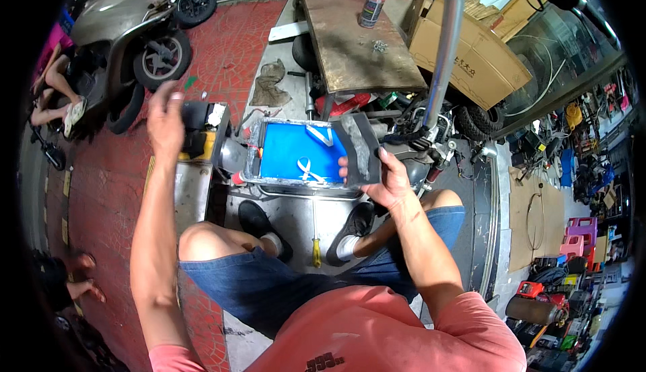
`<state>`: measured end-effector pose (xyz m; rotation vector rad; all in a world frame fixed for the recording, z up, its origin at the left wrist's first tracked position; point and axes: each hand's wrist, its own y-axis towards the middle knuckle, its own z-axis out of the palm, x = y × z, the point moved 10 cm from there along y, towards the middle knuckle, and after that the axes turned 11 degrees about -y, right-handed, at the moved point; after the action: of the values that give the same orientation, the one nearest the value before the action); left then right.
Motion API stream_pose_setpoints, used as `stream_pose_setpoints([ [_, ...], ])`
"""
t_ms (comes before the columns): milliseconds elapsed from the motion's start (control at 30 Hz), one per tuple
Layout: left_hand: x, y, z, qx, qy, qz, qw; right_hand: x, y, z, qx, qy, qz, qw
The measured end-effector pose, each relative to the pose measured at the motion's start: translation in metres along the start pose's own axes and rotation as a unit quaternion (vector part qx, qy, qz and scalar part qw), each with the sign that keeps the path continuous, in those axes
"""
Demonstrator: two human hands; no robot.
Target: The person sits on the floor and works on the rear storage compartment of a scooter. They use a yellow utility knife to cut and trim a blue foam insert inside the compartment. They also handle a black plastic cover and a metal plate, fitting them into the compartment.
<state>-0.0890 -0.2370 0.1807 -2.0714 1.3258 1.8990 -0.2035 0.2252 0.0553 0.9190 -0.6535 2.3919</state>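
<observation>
My right hand [392,182] is closed on the edge of a dark, flat rectangular pad [361,148] with a grey, whitish smear down its middle. The pad is tilted over the right end of a metal-rimmed case [250,160]. A bright blue block [286,148] fills that case, with white straps [308,170] lying loosely on it. Out to the left, my left hand [165,121] is raised beside a black and yellow box [195,144], with its fingers stretched upward, somewhat blurred, and nothing visible in them. Between my shoes lies a yellow-handled screwdriver [316,251].
Ahead stands a worn wooden bench [336,42] bearing a spray can [372,7] and small metal parts [380,46]. A metal pole [447,49] rises on the right before a cardboard box [464,62]. Scooters [124,28] and a seated person's legs [57,92] are at left.
</observation>
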Motion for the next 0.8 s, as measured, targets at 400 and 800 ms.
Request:
stream_pose_setpoints([
  [400,-0.155,-0.203,0.245,0.44,0.016,-0.027,0.898,-0.053,-0.028,-0.012,-0.054,-0.016,0.028,0.998],
  [800,-0.094,-0.254,0.303,0.567,0.028,-0.033,0.823,-0.099,-0.08,-0.005,0.141,-0.124,0.145,0.971],
])
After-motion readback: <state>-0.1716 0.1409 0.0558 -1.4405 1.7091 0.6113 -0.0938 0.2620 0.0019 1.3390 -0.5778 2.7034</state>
